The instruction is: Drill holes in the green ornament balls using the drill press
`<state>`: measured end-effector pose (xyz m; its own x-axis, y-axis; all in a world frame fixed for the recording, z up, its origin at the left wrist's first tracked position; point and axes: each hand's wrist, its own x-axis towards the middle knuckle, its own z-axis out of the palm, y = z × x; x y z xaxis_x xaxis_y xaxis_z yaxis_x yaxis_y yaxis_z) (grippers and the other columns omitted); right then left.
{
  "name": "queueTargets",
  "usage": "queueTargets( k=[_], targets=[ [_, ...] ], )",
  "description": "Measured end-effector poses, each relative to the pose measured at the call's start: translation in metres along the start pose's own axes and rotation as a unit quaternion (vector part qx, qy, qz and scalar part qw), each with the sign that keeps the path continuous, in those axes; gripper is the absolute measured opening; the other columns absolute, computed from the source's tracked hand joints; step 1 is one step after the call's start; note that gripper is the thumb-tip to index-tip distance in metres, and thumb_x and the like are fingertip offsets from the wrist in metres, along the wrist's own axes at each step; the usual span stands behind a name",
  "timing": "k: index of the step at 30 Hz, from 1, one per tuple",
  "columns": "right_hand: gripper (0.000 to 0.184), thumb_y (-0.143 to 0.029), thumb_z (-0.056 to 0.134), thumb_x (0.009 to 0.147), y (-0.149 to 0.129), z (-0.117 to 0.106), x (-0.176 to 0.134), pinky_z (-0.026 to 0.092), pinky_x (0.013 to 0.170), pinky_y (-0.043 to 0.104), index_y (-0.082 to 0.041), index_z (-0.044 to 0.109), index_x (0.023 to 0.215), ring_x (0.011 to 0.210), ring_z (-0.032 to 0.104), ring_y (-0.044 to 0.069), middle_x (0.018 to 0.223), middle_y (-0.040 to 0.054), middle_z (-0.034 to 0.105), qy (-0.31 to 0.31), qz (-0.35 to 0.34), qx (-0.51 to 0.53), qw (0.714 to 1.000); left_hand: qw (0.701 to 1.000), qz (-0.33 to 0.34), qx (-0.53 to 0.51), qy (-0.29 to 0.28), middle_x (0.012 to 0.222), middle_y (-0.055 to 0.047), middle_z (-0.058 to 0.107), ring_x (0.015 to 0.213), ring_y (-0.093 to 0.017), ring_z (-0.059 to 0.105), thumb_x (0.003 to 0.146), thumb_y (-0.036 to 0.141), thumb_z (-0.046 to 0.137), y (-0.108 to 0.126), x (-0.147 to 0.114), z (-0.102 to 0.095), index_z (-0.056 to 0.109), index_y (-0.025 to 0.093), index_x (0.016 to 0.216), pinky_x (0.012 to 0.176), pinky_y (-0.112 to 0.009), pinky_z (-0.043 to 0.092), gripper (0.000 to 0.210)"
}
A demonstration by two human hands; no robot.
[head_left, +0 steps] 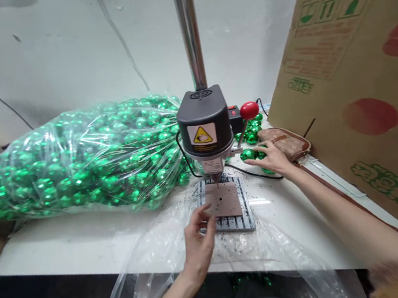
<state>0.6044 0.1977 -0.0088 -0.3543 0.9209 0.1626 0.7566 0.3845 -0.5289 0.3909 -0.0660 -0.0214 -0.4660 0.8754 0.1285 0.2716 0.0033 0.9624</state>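
My left hand [201,240] hovers at the front left corner of the drill press base [249,220], thumb and fingers apart with nothing between them. On that base lies a flat brown board [231,203] with a small dark hole. Above it stands the black drill press head [203,119], its bit pointing down. Beside the machine, my right hand [271,159] reaches among shiny green faceted balls [247,154], its thumb and fingers spread around one of them. Whether it grips that ball cannot be made out. A red-knobbed lever [249,110] sits just above this hand.
A large clear bag of green balls [95,161] fills the table's left side. Clear plastic sheeting [153,251] drapes over the front edge. A brown patterned pouch [285,143] and a tall cardboard box [357,76] stand at right. Dark shavings and a black cable [253,173] lie around the base.
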Motion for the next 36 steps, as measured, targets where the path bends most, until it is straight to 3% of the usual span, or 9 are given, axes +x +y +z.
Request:
queueTargets(
  k=[4, 8, 13, 16, 21, 24, 29, 32, 36],
  targets=[
    [0.069, -0.075, 0.07, 0.062, -0.051, -0.003, -0.087, 0.055, 0.102, 0.044, -0.032, 0.07, 0.116, 0.119, 0.06, 0.026, 0.135, 0.0078, 0.053, -0.079, -0.135, 0.064, 0.986, 0.99, -0.027, -0.003, 0.135, 0.09, -0.006, 0.07, 0.087, -0.019, 0.066, 0.088, 0.058, 0.057, -0.018, 0.004, -0.052, 0.063, 0.018, 0.117, 0.082, -0.032, 0.051, 0.05],
    [0.067, -0.077, 0.065, 0.066, -0.134, 0.03, -0.146, 0.057, 0.094, 0.052, -0.034, 0.066, 0.117, 0.123, 0.052, 0.03, 0.138, 0.0102, 0.051, -0.12, -0.377, 0.072, 0.916, 0.977, -0.065, -0.047, 0.199, 0.092, -0.01, 0.072, 0.093, -0.024, 0.068, 0.089, 0.068, 0.044, -0.039, 0.011, -0.085, 0.067, 0.014, 0.111, 0.085, -0.037, 0.052, 0.063],
    [0.068, -0.076, 0.056, 0.074, -0.217, 0.096, -0.112, 0.056, 0.07, 0.038, -0.025, 0.059, 0.118, 0.113, 0.051, 0.031, 0.139, 0.0149, 0.048, -0.028, -0.486, -0.035, 0.873, 0.952, -0.1, -0.152, 0.246, 0.107, -0.01, 0.072, 0.102, -0.024, 0.067, 0.089, 0.069, 0.038, -0.056, 0.027, -0.098, 0.063, 0.015, 0.12, 0.087, -0.036, 0.053, 0.067],
    [0.064, -0.059, 0.064, 0.08, -0.227, 0.115, -0.094, 0.053, 0.086, 0.049, -0.023, 0.05, 0.131, 0.122, 0.047, 0.033, 0.149, 0.0184, 0.04, 0.02, -0.494, -0.058, 0.867, 0.955, -0.069, -0.128, 0.258, 0.128, -0.009, 0.066, 0.124, -0.025, 0.059, 0.091, 0.064, 0.04, -0.067, 0.038, -0.097, 0.061, 0.018, 0.127, 0.104, -0.037, 0.047, 0.062],
    [0.023, -0.044, 0.05, 0.09, -0.17, 0.089, -0.116, 0.043, 0.065, 0.026, -0.026, 0.062, 0.087, 0.082, 0.054, 0.011, 0.099, 0.0006, 0.066, 0.051, -0.58, -0.044, 0.812, 0.98, -0.011, 0.03, 0.198, 0.147, -0.011, 0.052, 0.14, -0.03, 0.044, 0.089, 0.06, 0.052, -0.084, 0.046, -0.091, 0.053, 0.02, 0.14, 0.12, -0.044, 0.029, 0.065],
    [0.031, -0.042, 0.049, 0.089, -0.101, 0.05, -0.102, 0.035, 0.054, 0.027, -0.023, 0.056, 0.065, 0.057, 0.04, 0.008, 0.06, -0.0022, 0.051, 0.076, -0.518, -0.045, 0.851, 0.971, 0.019, 0.14, 0.193, 0.146, -0.013, 0.05, 0.137, -0.033, 0.045, 0.085, 0.062, 0.056, -0.085, 0.046, -0.085, 0.046, 0.022, 0.146, 0.118, -0.05, 0.031, 0.074],
    [0.032, -0.04, 0.042, 0.096, -0.008, -0.002, 0.012, 0.049, 0.083, 0.033, -0.015, 0.061, 0.092, 0.089, 0.056, 0.013, 0.094, 0.006, 0.063, 0.158, -0.198, -0.096, 0.962, 0.918, 0.128, 0.317, 0.203, 0.139, -0.016, 0.049, 0.135, -0.037, 0.045, 0.084, 0.062, 0.059, -0.081, 0.046, -0.073, 0.044, 0.022, 0.148, 0.113, -0.057, 0.036, 0.077],
    [0.043, -0.049, 0.053, 0.092, 0.011, -0.002, 0.091, 0.046, 0.106, 0.046, -0.018, 0.057, 0.121, 0.122, 0.053, 0.021, 0.133, 0.01, 0.055, 0.117, -0.094, -0.12, 0.981, 0.874, 0.208, 0.399, 0.18, 0.144, -0.017, 0.045, 0.137, -0.039, 0.044, 0.086, 0.054, 0.059, -0.082, 0.048, -0.069, 0.043, 0.025, 0.148, 0.113, -0.059, 0.035, 0.07],
    [0.052, -0.047, 0.058, 0.09, 0.02, 0.015, 0.163, 0.046, 0.108, 0.051, -0.018, 0.051, 0.132, 0.128, 0.051, 0.024, 0.14, 0.0111, 0.051, 0.042, -0.022, -0.134, 0.99, 0.836, 0.278, 0.454, 0.136, 0.151, -0.015, 0.041, 0.136, -0.04, 0.044, 0.087, 0.044, 0.062, -0.087, 0.051, -0.072, 0.041, 0.031, 0.15, 0.113, -0.061, 0.034, 0.068]
  ],
)
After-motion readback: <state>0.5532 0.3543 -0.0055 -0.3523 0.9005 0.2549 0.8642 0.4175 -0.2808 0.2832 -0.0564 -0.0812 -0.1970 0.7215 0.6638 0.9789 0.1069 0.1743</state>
